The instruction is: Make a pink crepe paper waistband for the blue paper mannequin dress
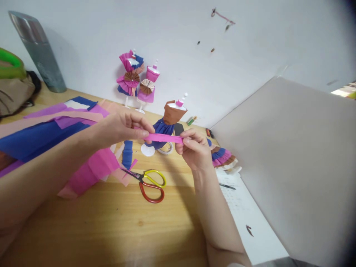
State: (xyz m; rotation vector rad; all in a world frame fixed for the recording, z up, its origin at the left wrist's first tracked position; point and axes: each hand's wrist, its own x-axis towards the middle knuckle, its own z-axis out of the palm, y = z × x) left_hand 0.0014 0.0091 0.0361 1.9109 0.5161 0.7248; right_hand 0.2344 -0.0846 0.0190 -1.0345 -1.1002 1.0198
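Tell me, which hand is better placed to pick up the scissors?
Probably the right hand: the scissors lie just below it, handles toward it. Both it and the left hand pinch the pink strip.

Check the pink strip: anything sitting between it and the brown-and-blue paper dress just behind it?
Nothing visible. The pink strip is stretched between the left hand and right hand, both pinching its ends. The brown-and-blue paper dress stands directly behind it on the table; only air shows between. The scissors lie nearer the camera, out of that gap.
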